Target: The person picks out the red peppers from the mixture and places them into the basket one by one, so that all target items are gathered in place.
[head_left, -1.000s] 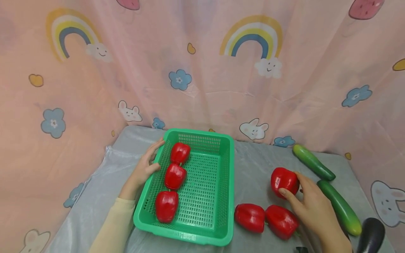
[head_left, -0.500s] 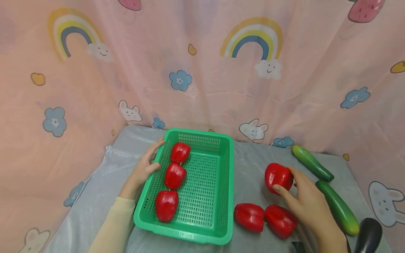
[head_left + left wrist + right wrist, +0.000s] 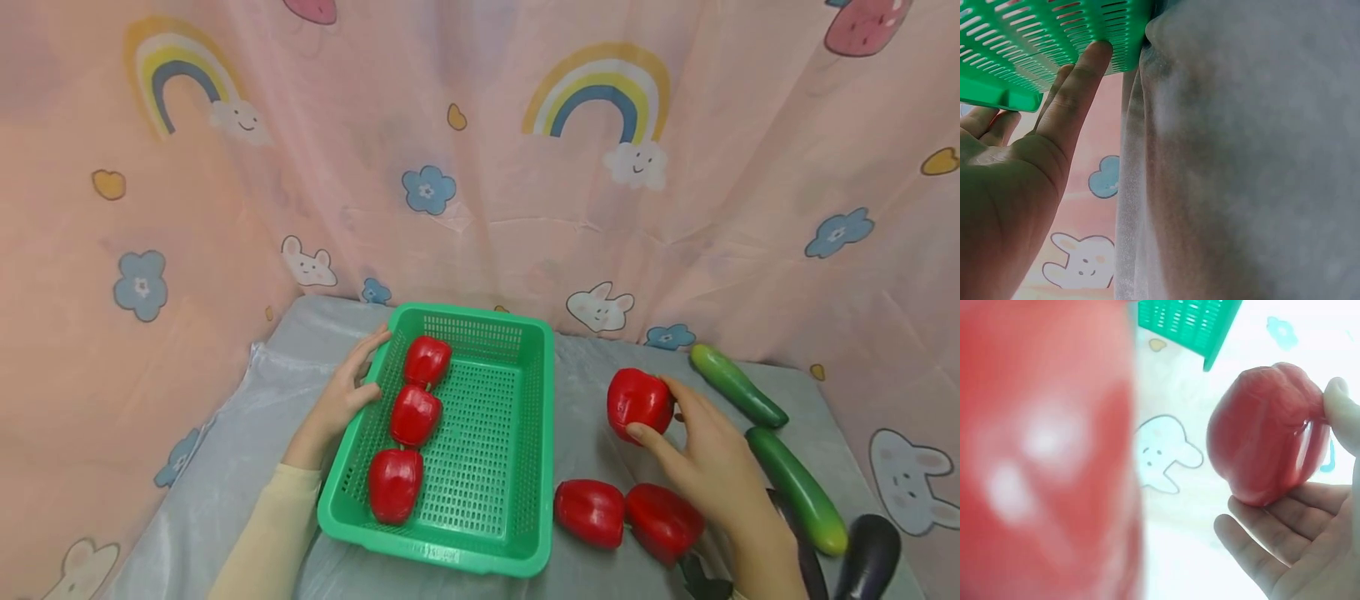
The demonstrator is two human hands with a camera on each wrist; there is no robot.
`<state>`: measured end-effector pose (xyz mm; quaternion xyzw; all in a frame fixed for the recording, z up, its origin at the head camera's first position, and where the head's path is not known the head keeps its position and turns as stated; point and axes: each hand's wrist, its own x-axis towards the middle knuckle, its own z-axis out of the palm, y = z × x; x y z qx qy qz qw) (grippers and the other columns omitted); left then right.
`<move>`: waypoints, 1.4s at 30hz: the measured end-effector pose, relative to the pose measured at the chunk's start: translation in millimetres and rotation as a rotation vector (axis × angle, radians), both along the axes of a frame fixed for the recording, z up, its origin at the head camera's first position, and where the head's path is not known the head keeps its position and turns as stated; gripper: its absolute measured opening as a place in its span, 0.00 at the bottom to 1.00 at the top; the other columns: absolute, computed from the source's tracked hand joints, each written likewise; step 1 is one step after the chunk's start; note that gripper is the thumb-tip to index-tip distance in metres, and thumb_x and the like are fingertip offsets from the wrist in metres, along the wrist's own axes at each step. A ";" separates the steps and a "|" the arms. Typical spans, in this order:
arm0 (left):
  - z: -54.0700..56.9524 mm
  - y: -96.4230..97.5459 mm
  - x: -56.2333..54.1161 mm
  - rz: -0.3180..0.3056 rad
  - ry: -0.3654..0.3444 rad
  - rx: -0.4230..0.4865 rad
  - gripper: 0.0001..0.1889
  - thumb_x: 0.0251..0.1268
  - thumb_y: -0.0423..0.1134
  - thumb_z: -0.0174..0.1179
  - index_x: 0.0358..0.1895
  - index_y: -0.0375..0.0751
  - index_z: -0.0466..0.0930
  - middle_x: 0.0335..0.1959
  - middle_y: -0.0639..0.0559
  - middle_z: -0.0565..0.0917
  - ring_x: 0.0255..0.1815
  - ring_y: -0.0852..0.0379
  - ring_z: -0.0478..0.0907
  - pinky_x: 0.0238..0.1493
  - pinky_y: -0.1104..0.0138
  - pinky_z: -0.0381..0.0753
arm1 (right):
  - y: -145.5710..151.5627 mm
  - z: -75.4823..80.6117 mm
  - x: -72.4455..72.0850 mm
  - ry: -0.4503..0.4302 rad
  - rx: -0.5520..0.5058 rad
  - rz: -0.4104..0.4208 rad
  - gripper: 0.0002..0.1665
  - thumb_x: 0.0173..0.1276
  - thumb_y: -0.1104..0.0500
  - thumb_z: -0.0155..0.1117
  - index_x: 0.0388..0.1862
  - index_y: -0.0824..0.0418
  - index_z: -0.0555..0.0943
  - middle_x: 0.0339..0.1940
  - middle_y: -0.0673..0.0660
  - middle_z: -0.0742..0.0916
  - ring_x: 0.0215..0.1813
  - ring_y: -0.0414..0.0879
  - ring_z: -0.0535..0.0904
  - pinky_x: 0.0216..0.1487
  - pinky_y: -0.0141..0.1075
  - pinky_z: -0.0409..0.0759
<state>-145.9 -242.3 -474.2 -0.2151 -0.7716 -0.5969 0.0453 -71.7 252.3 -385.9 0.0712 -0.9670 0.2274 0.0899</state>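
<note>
My right hand [image 3: 716, 458] holds a red bell pepper [image 3: 636, 402] between thumb and fingers, raised above the cloth to the right of the green basket [image 3: 546, 433]. In the right wrist view the pepper [image 3: 1266, 434] sits against the fingertips with the thumb at its stem end. My left hand [image 3: 341, 404] lies along the basket's left side. Its straight fingers [image 3: 1069, 103] touch the slotted outer wall in the left wrist view. Inside the basket, three red bell peppers [image 3: 416, 416] stand in a row along the left wall.
Two more red bell peppers [image 3: 590, 513] lie beside the basket's near right corner. Farther right are two green cucumbers [image 3: 797, 492] and dark eggplants [image 3: 868, 557]. Grey cloth [image 3: 592, 375] covers the table; a pink printed curtain [image 3: 495, 167] hangs behind.
My right hand has carried the red bell pepper left and upward, toward the basket. The left hand and the basket have stayed in place.
</note>
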 end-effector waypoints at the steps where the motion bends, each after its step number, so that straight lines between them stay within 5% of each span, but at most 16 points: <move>1: 0.2 -0.1 -0.2 0.000 0.000 -0.002 0.44 0.59 0.23 0.51 0.86 0.36 0.61 0.90 0.43 0.53 0.88 0.35 0.50 0.78 0.31 0.54 | -1.2 1.2 -0.8 0.015 -0.003 0.009 0.55 0.67 0.35 0.78 0.81 0.66 0.69 0.67 0.70 0.82 0.61 0.69 0.80 0.49 0.69 0.86; 7: 2.5 0.3 0.9 0.001 -0.004 -0.016 0.45 0.59 0.24 0.52 0.86 0.36 0.61 0.90 0.42 0.53 0.87 0.32 0.53 0.68 0.40 0.70 | -7.7 7.8 -3.9 0.054 -0.023 0.036 0.54 0.66 0.39 0.80 0.81 0.65 0.71 0.66 0.69 0.83 0.61 0.68 0.81 0.50 0.69 0.86; 14: 2.0 1.4 0.0 -0.008 0.008 -0.003 0.44 0.59 0.24 0.51 0.86 0.33 0.61 0.90 0.36 0.51 0.87 0.31 0.51 0.71 0.29 0.63 | -15.8 13.6 -5.2 0.062 -0.055 0.051 0.54 0.65 0.40 0.81 0.81 0.65 0.70 0.66 0.68 0.82 0.60 0.68 0.81 0.47 0.67 0.87; 42: -0.1 1.8 0.7 -0.001 0.018 -0.002 0.44 0.59 0.26 0.50 0.85 0.33 0.61 0.90 0.38 0.52 0.87 0.31 0.51 0.70 0.30 0.63 | -52.1 18.0 -21.6 0.171 -0.160 0.237 0.52 0.64 0.46 0.85 0.81 0.60 0.72 0.66 0.60 0.84 0.61 0.58 0.82 0.48 0.61 0.89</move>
